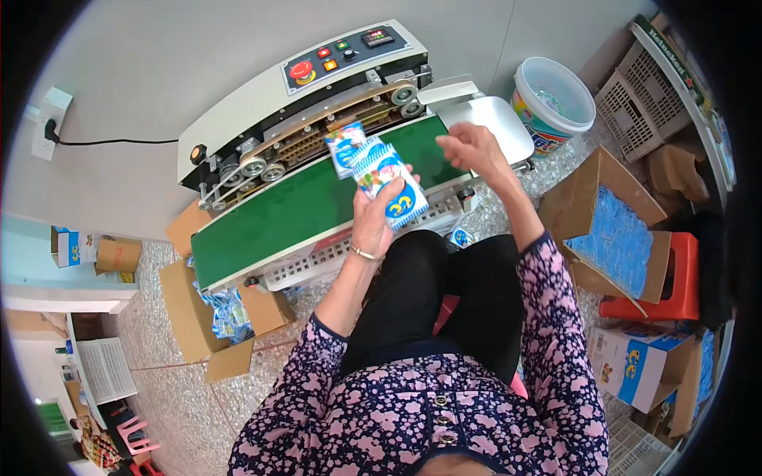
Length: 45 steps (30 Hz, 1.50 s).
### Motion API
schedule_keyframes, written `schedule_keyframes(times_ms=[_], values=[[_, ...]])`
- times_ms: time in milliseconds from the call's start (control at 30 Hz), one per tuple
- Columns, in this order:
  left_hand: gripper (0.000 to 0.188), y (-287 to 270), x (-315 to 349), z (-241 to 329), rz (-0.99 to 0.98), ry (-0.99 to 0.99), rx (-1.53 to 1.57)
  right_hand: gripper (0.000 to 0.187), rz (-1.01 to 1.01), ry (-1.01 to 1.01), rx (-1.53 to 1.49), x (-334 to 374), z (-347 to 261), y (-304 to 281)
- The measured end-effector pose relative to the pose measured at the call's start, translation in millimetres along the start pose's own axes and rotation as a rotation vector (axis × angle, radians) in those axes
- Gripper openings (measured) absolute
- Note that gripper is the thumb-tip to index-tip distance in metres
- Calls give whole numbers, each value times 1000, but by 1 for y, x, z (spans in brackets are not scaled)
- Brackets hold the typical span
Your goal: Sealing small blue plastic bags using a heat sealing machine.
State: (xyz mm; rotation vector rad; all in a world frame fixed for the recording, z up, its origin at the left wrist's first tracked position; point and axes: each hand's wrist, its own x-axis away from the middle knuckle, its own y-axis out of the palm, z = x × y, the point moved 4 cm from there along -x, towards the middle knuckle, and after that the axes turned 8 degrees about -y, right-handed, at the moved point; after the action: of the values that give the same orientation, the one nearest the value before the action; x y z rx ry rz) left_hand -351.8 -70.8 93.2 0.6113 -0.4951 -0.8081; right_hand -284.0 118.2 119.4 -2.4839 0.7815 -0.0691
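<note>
My left hand (373,218) is closed around a small stack of blue-and-white printed packets (405,198), its thumb lying across the front one. Just beyond the stack, another packet (344,149) of the same kind lies at the sealing track of a band sealing machine (262,111). Over the right end of the machine's green conveyor belt (278,218) hovers my right hand (475,149). Its fingers are loosely bent and slightly apart, and nothing shows in them.
A white bucket (567,107) stands beyond the machine's right end. An open carton of blue packets (615,238) sits by a red stool (684,278). Below the belt's left end, another carton (186,309) holds loose packets. A black cable (119,141) runs to a wall socket.
</note>
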Motion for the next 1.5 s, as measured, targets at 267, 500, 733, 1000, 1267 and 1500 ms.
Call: schedule_keyframes(times_ms=[267,500,733,1000,1267,1500], values=[[27,23,-25,-19,-63,-61,45,46,-21,-115,-120,54,-14,14],[32,30,-23,-17,-133,-35,95,42,-92,-54,-242,49,-1,24],[41,21,-30,-22,-114,11,85,32,-68,-48,-491,50,3,22],[35,19,-27,-19,-136,-30,62,25,-151,-33,-488,54,1,24],[38,17,-24,-22,-143,-21,119,20,-32,-35,-515,59,7,17],[38,16,-29,-23,-78,29,55,14,-55,7,-748,57,3,16]])
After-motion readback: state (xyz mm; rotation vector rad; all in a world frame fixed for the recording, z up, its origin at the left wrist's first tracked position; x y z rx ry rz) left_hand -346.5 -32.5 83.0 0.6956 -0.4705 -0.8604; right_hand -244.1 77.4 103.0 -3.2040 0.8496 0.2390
